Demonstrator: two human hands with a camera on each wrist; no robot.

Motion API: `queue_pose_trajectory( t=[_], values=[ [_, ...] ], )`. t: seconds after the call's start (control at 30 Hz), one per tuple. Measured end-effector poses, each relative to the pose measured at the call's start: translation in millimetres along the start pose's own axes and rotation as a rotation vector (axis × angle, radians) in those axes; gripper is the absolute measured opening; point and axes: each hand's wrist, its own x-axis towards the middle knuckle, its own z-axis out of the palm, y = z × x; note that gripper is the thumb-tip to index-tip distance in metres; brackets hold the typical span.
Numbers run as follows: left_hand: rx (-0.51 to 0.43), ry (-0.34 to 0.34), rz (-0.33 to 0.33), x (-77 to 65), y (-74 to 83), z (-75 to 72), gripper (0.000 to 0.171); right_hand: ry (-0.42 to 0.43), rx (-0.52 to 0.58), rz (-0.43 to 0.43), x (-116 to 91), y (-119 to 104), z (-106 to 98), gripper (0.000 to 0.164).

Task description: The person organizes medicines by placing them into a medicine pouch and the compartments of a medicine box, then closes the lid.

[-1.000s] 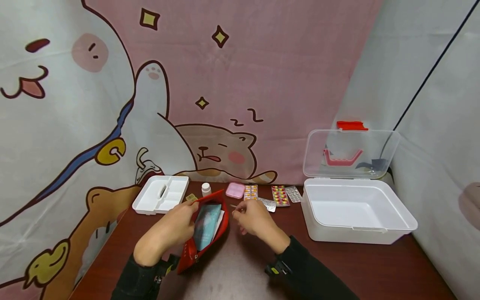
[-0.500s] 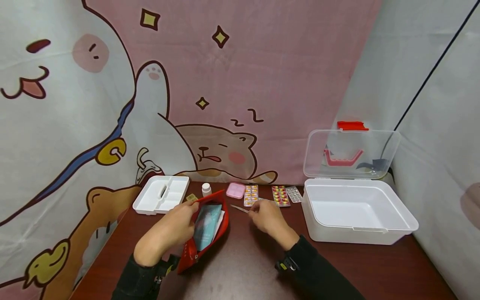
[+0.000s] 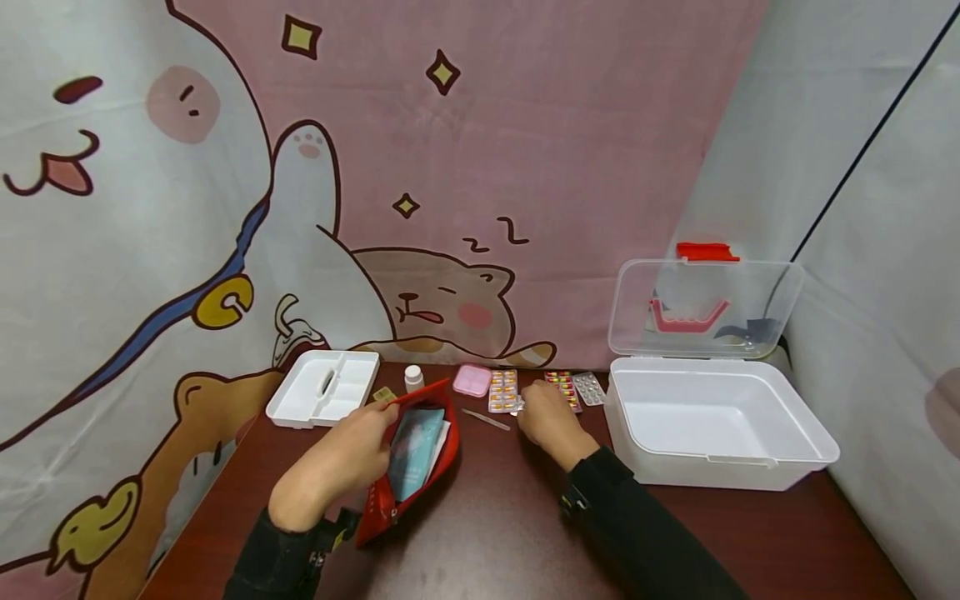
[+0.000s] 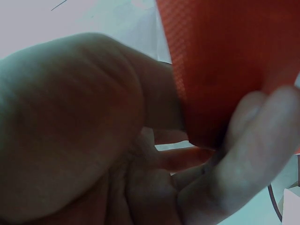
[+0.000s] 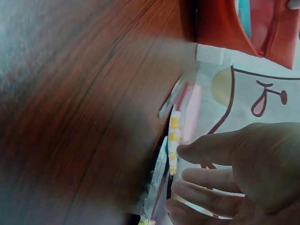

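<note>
A red zip pouch (image 3: 448,454) stands unzipped, with a light-blue packet (image 3: 415,454) and something white inside. My left hand (image 3: 356,446) pinches its upper left edge; the left wrist view has thumb and fingers round the red material (image 4: 225,61). Over the blister packs hovers my right hand (image 3: 551,421), fingers loosely bent and nothing seen in them. Nearest to it are a yellow-and-white capsule blister pack (image 3: 503,392) and a silver blister pack (image 5: 157,176), mostly hidden by the hand in the head view. Thin metal tweezers (image 3: 486,419) lie between pouch and right hand.
A white divided box (image 3: 348,387) stands at the back left, beside a small white bottle (image 3: 413,379). Along the back lie a pink case (image 3: 472,381), a red-and-yellow capsule pack (image 3: 564,385) and another silver pack (image 3: 588,388). A white bin (image 3: 720,467) with its lid raised stands right.
My right hand has put the tweezers down on the table, let go of them and moved right to the blister packs. My left hand stays on the pouch.
</note>
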Motion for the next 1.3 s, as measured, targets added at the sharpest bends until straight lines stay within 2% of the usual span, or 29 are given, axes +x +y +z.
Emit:
queue_pose_trajectory(
  t=[0.23,0.33,0.63,0.9,1.13,1.3],
  values=[
    [0.003,0.001,0.001,-1.0,-1.1,0.2,0.062,0.003,-0.181,-0.042,8.4,-0.9,9.2,0.011],
    [0.003,-0.002,-0.006,-0.9,-0.6,-0.3,0.061,-0.019,-0.208,-0.031,9.3,-1.1,12.2,0.012],
    [0.017,0.010,0.004,0.7,-0.1,-0.6,0.057,-0.043,-0.165,-0.027,7.6,2.7,15.2,0.007],
    [0.017,0.016,0.004,0.4,-0.6,0.2,0.060,-0.111,-0.122,-0.009,-0.2,-0.1,8.0,0.014],
    [0.008,0.002,-0.014,0.6,-0.3,0.2,0.062,-0.073,-0.041,-0.035,-12.0,-3.1,1.9,0.032],
    [0.001,0.001,-0.009,0.0,0.1,0.0,0.063,-0.067,-0.042,-0.020,-18.1,-4.5,-1.6,0.025]
  ],
)
